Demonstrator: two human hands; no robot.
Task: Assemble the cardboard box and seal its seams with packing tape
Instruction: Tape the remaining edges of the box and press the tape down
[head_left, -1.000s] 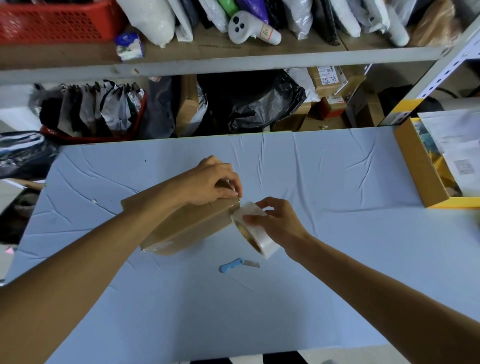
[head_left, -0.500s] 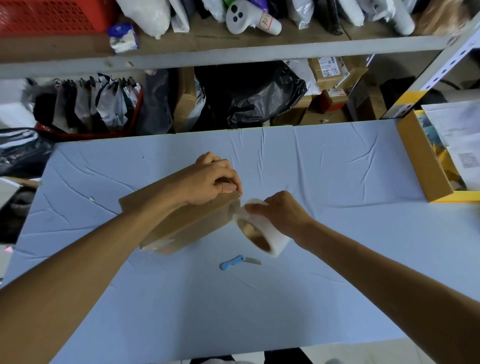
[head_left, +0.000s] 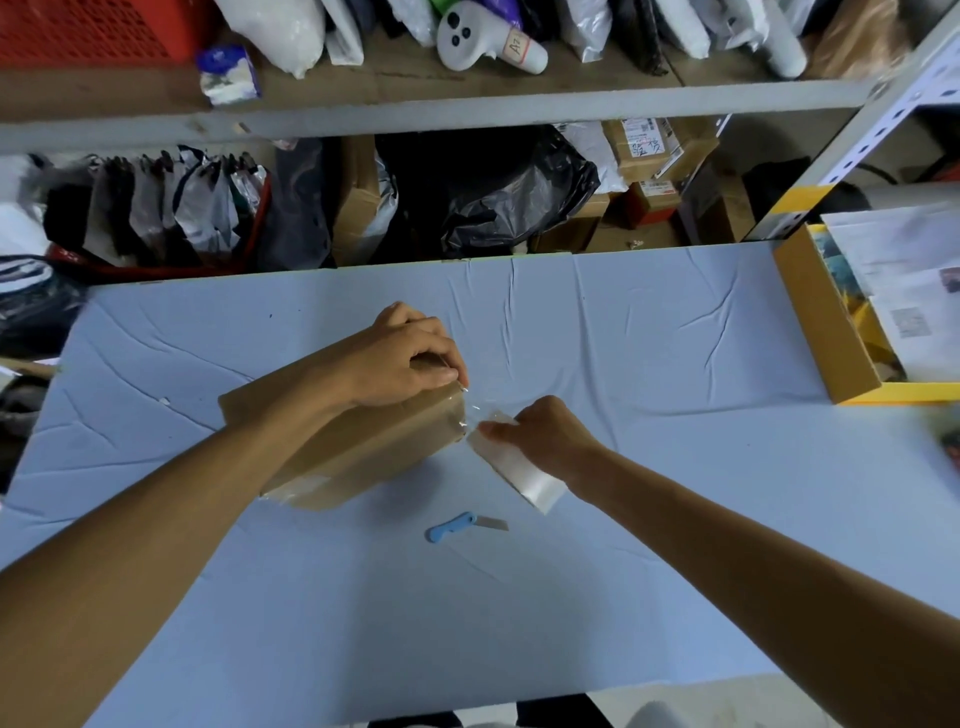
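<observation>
Taping the brown cardboard box (head_left: 358, 447) at its 3 o'clock end.
Left hand (head_left: 400, 358) presses curled onto the box; right hand (head_left: 545, 436) grips the clear packing tape roll (head_left: 519, 467); the wrinkled pale-blue table cover (head_left: 649, 338) lies open from 12 to 3 o'clock.

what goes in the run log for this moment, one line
step: taping box end | left hand: pins tape on cardboard box | right hand: grips tape roll beside box | knife: on table, untouched

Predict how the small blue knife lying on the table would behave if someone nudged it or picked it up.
The blue knife looks small and thin, so it is probably light. It lies flat on the wrinkled blue cloth, so a nudge would likely slide or spin it rather than roll it. Its bare blade points right, so gripping the blue handle seems safer.
</observation>
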